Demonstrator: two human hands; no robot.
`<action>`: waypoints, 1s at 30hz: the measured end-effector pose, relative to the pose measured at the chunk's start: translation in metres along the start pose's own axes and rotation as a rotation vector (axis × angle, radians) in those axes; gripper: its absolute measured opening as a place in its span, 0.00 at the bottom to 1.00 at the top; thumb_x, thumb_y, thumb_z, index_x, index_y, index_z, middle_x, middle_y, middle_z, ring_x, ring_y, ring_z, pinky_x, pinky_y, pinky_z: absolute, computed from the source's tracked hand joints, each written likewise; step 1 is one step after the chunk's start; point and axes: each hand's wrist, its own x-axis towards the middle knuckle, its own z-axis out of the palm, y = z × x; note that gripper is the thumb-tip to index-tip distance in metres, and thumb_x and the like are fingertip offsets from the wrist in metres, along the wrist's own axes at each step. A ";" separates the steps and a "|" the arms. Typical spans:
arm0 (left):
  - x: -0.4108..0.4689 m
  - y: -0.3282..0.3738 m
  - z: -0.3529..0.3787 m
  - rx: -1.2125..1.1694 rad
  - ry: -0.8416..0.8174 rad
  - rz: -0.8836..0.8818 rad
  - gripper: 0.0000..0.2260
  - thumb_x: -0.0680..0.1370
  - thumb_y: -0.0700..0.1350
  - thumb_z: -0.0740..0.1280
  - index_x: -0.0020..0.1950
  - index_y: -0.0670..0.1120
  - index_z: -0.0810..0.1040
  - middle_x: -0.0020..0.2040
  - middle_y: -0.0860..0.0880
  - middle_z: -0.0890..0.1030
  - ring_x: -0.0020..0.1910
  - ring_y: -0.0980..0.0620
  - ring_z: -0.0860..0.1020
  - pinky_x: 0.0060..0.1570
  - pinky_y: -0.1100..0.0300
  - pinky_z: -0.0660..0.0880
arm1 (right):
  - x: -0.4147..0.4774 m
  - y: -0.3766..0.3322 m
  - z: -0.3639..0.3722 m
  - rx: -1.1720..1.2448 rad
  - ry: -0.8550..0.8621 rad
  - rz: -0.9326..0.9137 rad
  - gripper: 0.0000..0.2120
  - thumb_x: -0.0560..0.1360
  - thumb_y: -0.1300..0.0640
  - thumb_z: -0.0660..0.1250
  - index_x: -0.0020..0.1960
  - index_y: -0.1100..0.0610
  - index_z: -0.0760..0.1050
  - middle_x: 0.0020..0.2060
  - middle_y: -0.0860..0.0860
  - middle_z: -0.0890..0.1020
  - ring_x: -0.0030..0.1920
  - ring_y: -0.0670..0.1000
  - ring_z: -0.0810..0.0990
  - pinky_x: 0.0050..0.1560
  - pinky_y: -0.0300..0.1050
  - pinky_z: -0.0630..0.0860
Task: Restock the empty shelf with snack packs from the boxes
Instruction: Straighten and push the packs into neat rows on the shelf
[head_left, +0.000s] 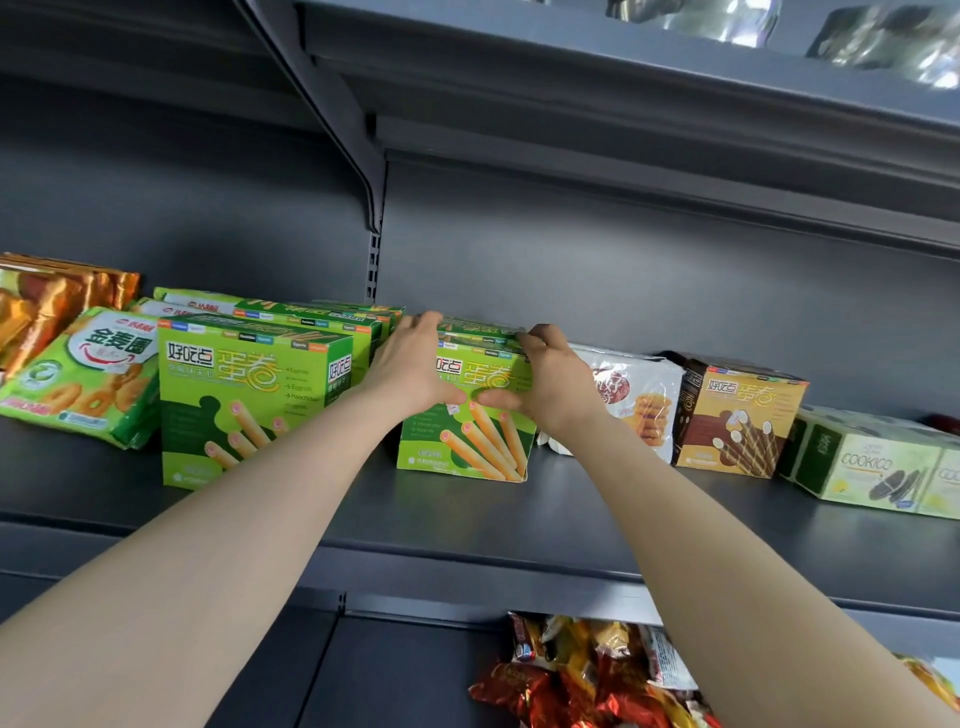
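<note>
In the head view, both your arms reach up to mid-frame. Your left hand (410, 366) and right hand (550, 379) grasp one green egg-roll box (467, 441) from either side, with fingers curled over its top edge and thumbs meeting on its front face. The box stands upright on the grey shelf (571, 519), centre frame. More green edges show behind it, probably further boxes.

To its left, with a gap between, is a row of matching green boxes (249, 395). A white snack bag (634, 395) sits just beside it on the right, and a brown egg-roll box (737, 415) is further right.

You appear to be at the placing step, seating this box in line. The shelf is only partly filled, with bare board along the front, and the supply boxes aren't in frame.

Next you'll likely need to square the box to its neighbours, let go without tipping it, and keep your right wrist off the white bag (it looks soft).
</note>
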 end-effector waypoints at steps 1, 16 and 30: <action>0.001 0.000 0.001 0.007 -0.003 -0.001 0.47 0.66 0.50 0.81 0.78 0.45 0.60 0.76 0.44 0.64 0.73 0.43 0.66 0.68 0.49 0.66 | 0.000 0.001 0.000 -0.005 -0.006 0.002 0.44 0.65 0.37 0.77 0.72 0.59 0.69 0.66 0.53 0.70 0.62 0.57 0.76 0.64 0.50 0.72; 0.020 0.005 0.001 0.327 -0.058 0.180 0.47 0.63 0.63 0.79 0.78 0.51 0.64 0.76 0.49 0.67 0.72 0.47 0.68 0.67 0.52 0.67 | 0.012 0.011 0.006 -0.087 0.039 -0.012 0.46 0.60 0.30 0.75 0.69 0.55 0.73 0.60 0.54 0.79 0.61 0.56 0.77 0.62 0.49 0.74; 0.039 0.011 0.003 0.389 -0.091 0.142 0.45 0.62 0.63 0.79 0.75 0.50 0.68 0.70 0.47 0.72 0.68 0.45 0.71 0.61 0.53 0.71 | 0.038 0.014 0.004 -0.049 -0.049 -0.002 0.44 0.60 0.31 0.74 0.69 0.53 0.75 0.58 0.54 0.78 0.62 0.58 0.72 0.65 0.49 0.70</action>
